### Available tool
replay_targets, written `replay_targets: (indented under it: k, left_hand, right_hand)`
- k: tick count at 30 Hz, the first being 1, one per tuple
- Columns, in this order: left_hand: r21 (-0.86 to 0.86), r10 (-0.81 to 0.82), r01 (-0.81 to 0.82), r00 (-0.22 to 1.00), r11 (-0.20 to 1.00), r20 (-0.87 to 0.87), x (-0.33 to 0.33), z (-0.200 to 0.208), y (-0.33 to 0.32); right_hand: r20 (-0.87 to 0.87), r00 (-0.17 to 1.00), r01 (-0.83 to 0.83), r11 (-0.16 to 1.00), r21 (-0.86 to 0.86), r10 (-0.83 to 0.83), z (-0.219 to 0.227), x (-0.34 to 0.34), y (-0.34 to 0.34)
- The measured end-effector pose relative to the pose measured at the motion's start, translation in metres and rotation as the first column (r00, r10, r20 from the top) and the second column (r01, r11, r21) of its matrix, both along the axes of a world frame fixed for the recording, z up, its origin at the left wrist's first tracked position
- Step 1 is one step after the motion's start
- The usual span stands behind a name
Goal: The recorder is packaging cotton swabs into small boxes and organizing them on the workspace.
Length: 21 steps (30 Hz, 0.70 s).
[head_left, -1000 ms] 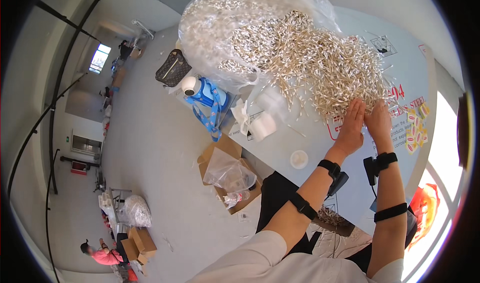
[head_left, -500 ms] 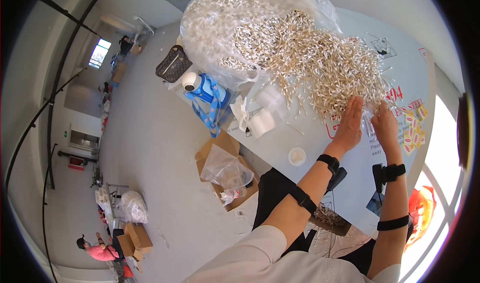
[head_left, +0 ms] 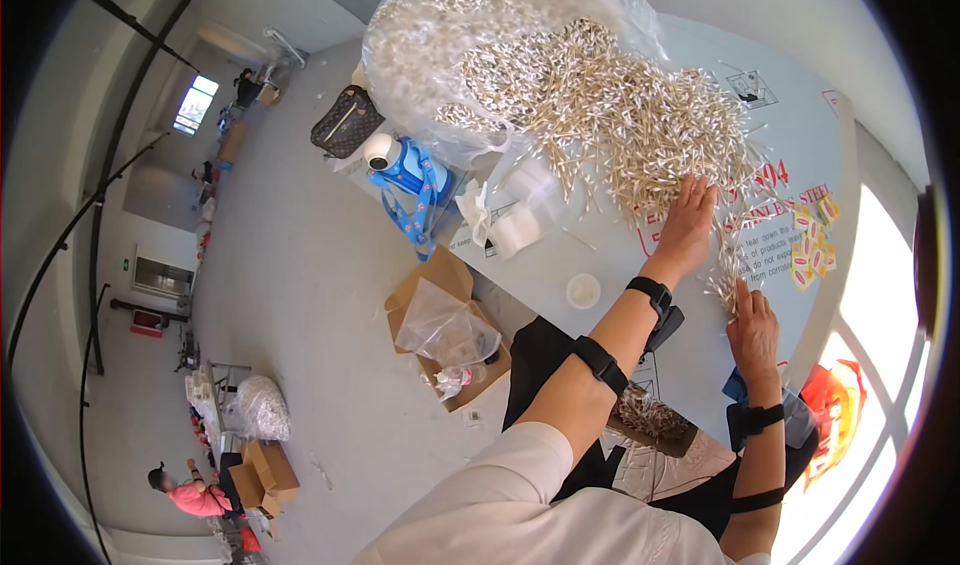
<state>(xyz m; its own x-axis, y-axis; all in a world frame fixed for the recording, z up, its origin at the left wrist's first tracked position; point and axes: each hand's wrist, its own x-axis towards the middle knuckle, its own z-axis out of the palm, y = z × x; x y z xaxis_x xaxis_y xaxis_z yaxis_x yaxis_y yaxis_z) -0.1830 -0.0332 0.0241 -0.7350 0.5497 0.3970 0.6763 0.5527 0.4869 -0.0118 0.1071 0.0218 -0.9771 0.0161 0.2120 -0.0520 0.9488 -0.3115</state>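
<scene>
Sticks (head_left: 620, 115) mostly lie heaped far off; my left hand (head_left: 685, 227) rests flat there, my right hand (head_left: 752, 327) pinches a small bunch (head_left: 722, 287).

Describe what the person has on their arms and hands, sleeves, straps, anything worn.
Both hands are bare, without gloves. The left hand has a black wrist strap behind it carrying a small black device, and a second black band sits further up that forearm. The right hand has the same pair of black bands. A white short sleeve covers the left upper arm.
</scene>
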Motion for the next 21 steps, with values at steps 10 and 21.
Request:
replay_targets:
  k: [10, 21]
  left_hand:
    - [-0.229, -0.408, 0.466, 0.875, 0.854, 0.261, 0.076, 0.018, 0.002]
    - [-0.145, -0.294, 0.297, 0.955, 0.944, 0.041, 0.083, 0.004, -0.007]
  right_hand:
    - [-0.063, 0.993, 0.08, 0.967, -0.244, -0.098, 0.01, 0.032, 0.003]
    - [-0.045, 0.973, 0.207, 0.942, -0.264, -0.226, 0.013, 0.06, 0.019]
